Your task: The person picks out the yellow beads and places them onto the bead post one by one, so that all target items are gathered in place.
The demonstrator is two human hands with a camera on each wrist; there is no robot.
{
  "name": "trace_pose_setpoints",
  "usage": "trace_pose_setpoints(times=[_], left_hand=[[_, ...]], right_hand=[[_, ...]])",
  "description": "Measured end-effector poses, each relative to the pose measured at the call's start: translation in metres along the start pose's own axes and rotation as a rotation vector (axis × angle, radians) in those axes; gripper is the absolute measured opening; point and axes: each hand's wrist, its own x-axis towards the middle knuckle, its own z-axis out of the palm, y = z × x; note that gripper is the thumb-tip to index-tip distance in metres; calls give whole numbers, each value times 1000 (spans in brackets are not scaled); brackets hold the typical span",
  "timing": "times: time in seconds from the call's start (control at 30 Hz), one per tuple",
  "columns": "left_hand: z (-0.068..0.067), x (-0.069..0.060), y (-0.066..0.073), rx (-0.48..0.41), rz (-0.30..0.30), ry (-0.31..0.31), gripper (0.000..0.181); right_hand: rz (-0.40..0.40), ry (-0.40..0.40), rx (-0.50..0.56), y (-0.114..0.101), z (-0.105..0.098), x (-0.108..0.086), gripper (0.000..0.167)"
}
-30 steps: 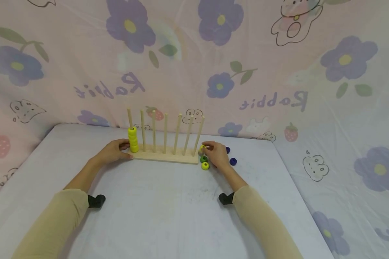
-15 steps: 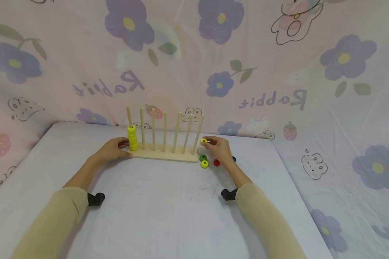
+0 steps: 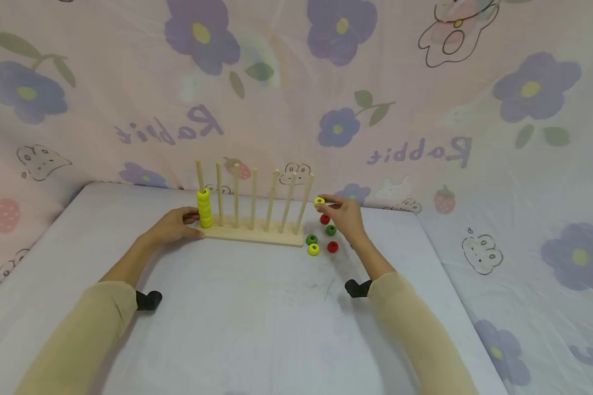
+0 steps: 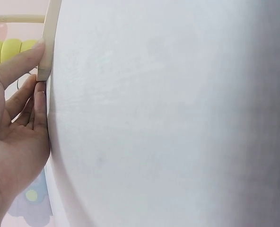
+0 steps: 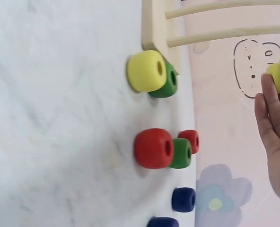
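A wooden peg rack [image 3: 252, 235] with a row of upright pegs stands toward the back of the table. Several yellow beads [image 3: 204, 208] are stacked on its leftmost peg. My left hand [image 3: 173, 226] grips the left end of the rack's base; in the left wrist view the thumb lies on the base end [image 4: 46, 61] and the fingers are at its edge. To the right of the rack, my right hand [image 3: 346, 214] is raised above the table and pinches a yellow bead [image 3: 319, 202] between thumb and fingers. That bead is beside the rightmost peg, apart from it.
Loose beads lie right of the rack: a yellow bead [image 3: 313, 249], a green bead [image 3: 312, 239], a red bead [image 3: 333, 247], another green bead [image 3: 331, 230] and another red bead [image 3: 325, 219]. Blue beads [image 5: 183, 199] show in the right wrist view. A patterned cloth hangs behind.
My right hand has lifted the yellow bead from among the loose beads, upward and slightly right, uncovering red and green beads. The left hand stays at the rack's end.
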Motion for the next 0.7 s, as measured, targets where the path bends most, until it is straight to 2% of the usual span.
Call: trace_pose_setpoints(times=[0.23, 0.5, 0.7], left_hand=[[2, 1, 1, -1, -7, 8, 85], [1, 1, 2, -5, -7, 2, 85], [2, 0, 2, -8, -15, -3, 86]], right_hand=[[-11, 0, -53, -14, -11, 8, 39], [-29, -30, -19, -29, -22, 17, 36], [-52, -20, -60, -42, -29, 22, 34]])
